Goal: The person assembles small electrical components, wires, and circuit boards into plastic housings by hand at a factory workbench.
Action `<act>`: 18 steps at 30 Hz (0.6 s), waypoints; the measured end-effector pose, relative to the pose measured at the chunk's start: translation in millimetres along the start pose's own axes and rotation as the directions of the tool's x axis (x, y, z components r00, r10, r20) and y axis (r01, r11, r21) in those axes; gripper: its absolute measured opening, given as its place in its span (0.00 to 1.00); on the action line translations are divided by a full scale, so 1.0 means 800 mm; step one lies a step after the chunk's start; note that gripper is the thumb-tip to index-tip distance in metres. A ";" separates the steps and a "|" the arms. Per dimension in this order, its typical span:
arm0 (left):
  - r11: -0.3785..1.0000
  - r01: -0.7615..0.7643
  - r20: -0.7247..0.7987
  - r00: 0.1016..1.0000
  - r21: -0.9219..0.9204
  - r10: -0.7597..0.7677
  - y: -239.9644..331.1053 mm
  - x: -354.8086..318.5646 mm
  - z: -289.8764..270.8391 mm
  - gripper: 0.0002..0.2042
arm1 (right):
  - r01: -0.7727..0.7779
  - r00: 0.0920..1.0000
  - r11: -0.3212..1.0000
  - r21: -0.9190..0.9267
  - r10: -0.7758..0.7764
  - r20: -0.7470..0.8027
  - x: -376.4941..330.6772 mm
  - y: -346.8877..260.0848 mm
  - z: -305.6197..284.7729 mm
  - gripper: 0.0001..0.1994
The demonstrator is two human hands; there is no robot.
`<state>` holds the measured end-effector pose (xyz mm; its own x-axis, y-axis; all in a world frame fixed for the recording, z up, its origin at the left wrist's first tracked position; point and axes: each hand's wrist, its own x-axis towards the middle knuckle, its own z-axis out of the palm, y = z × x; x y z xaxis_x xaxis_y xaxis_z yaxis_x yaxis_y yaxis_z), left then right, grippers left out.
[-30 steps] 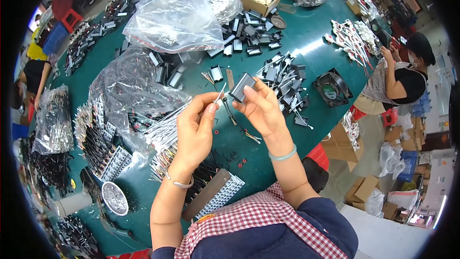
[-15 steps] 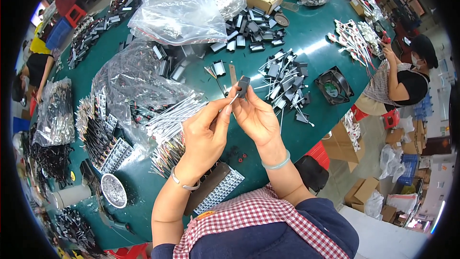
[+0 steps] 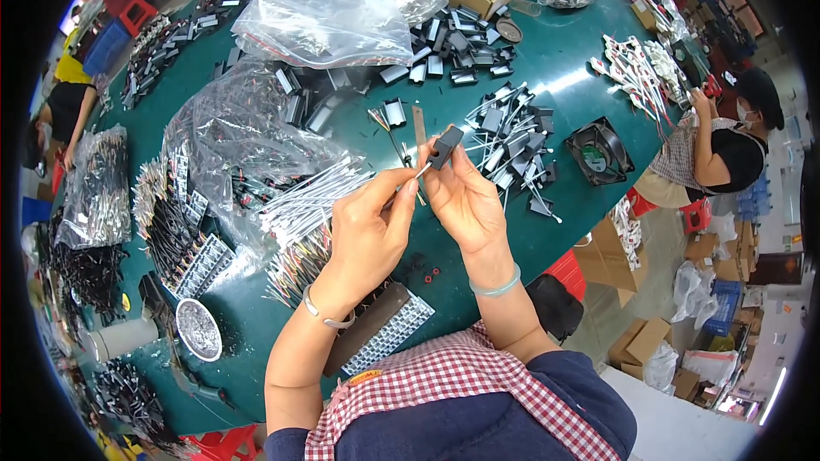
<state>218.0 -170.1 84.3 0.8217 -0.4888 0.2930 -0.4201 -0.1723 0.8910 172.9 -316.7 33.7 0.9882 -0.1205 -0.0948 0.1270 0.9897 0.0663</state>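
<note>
Between the fingers of my right hand (image 3: 468,209) is a small black plastic housing (image 3: 445,146), held up above the table. My left hand (image 3: 369,220) pinches a thin white cable (image 3: 424,170) whose end meets the housing's lower side; how deep it goes in cannot be seen. Just left of my fingertips lies a bundle of white cables (image 3: 312,205). To the right of the held housing is a pile of black housings with white cables (image 3: 512,141). Beyond my hands sit a loose black housing (image 3: 394,113) and a flat metal strip (image 3: 418,124).
Clear plastic bags (image 3: 329,8) and a heap of black housings (image 3: 465,43) cover the far side of the green table (image 3: 564,60). A black fan (image 3: 599,152) stands at right, a white bowl (image 3: 198,330) at left. A co-worker (image 3: 722,149) sits at the right edge.
My right hand has turned the black housing so it tilts more to the right. Both hands stay close together, and the view has shifted slightly.
</note>
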 end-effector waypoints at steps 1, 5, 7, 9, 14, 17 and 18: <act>1.000 0.014 0.009 1.000 -0.004 -0.014 -0.003 -0.001 0.000 0.06 | 0.053 0.998 0.995 -0.081 -0.051 0.032 -0.001 0.002 0.003 0.13; 0.950 0.237 0.113 0.969 -0.201 -0.218 -0.007 -0.002 -0.008 0.07 | 0.220 0.964 0.928 -0.301 -0.159 0.215 0.000 0.004 0.010 0.16; 0.863 0.381 0.226 0.920 -0.332 -0.319 0.001 0.006 -0.021 0.07 | 0.232 0.951 0.910 -0.345 -0.138 0.276 0.001 -0.006 0.004 0.17; 0.736 0.519 0.350 0.851 -0.435 -0.393 0.006 0.009 -0.027 0.08 | 0.234 0.914 0.895 -0.381 -0.069 0.400 0.005 -0.012 -0.003 0.19; 0.560 0.612 0.409 0.791 -0.559 -0.456 0.008 0.007 -0.027 0.09 | 0.228 0.915 0.895 -0.384 -0.062 0.398 0.006 -0.008 -0.002 0.19; 0.539 0.623 0.436 0.782 -0.566 -0.446 0.011 0.007 -0.030 0.09 | 0.249 0.903 0.879 -0.406 -0.059 0.426 0.007 -0.010 -0.001 0.18; 0.539 0.623 0.435 0.782 -0.567 -0.446 0.011 0.007 -0.030 0.09 | 0.256 0.894 0.872 -0.418 -0.048 0.445 0.008 -0.011 -0.001 0.17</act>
<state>228.0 -153.5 101.9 0.6624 -0.6776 -0.3194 0.5039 0.0877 0.8593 178.1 -326.3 31.6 0.9156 -0.1901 0.3543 0.3273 0.8642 -0.3821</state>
